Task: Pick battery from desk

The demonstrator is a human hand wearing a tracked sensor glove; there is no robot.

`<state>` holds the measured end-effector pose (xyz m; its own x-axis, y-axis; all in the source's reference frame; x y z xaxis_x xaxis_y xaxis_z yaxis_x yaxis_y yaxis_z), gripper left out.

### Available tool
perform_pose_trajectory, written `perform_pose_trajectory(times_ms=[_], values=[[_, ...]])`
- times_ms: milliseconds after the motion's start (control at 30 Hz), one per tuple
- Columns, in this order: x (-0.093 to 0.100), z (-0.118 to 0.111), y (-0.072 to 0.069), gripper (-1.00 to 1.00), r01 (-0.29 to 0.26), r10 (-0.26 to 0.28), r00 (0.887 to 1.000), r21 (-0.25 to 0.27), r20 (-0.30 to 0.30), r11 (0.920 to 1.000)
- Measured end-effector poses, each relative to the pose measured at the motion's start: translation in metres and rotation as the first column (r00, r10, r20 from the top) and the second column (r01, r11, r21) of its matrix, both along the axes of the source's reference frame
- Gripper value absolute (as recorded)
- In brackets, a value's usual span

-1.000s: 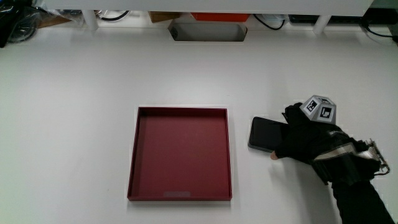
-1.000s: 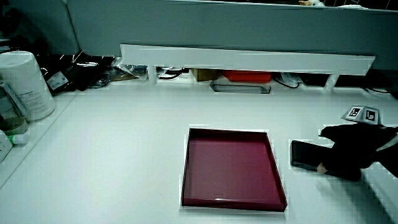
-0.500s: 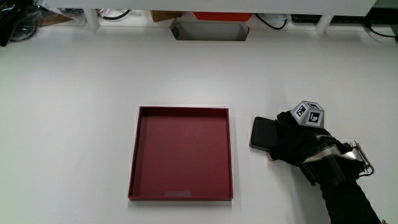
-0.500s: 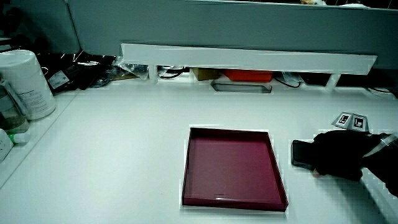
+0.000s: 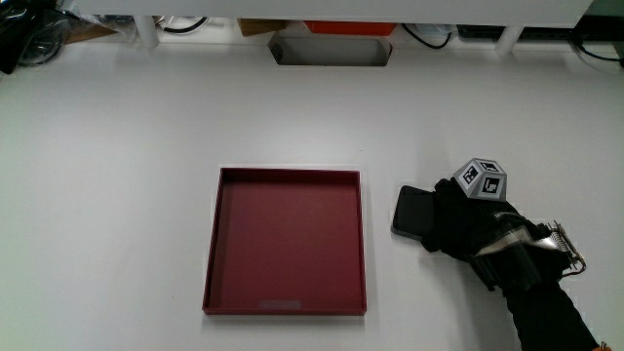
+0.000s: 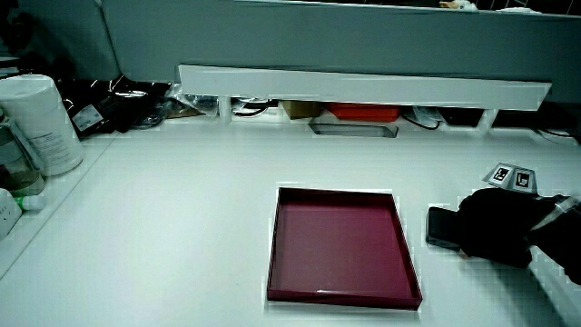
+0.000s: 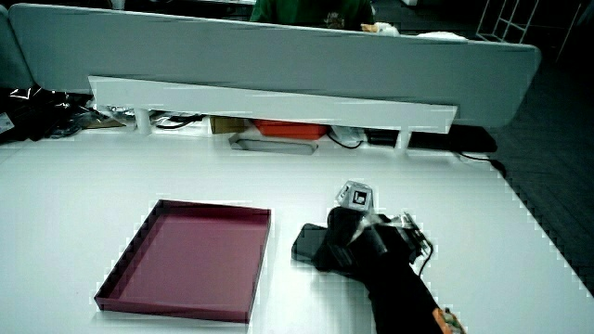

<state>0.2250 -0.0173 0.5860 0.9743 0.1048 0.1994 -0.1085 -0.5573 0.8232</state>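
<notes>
White desk surface fills the scene, mostly bare. Nearest the person, the hand rests over one end of the battery, a flat dark slab lying on the desk just beside the red tray. The fingers drape across it, but I cannot tell whether they have closed on it. The battery looks thin, rigid and smooth, probably dense for its size and a little slick against a glove. Lying flush, it offers no gap underneath, so the best hold is likely a pinch across its two long edges, or tipping one edge up first. In both side views the tray sits empty. Farther off, a low white shelf runs along the partition.
</notes>
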Motion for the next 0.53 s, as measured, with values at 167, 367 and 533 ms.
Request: perform_pose_trajectory(times_ms=[167,367,533], values=[[-0.007,-0.012,-0.008,1.0,0.023,-0.024,1.0,0.032,0.012,0.9992],[-0.042,-0.055,-0.025,1.0,0.083,-0.091,0.993,0.104,0.072,0.9911],[-0.082,-0.076,-0.03,1.0,0.134,-0.16,0.967,0.138,0.2,0.9813]])
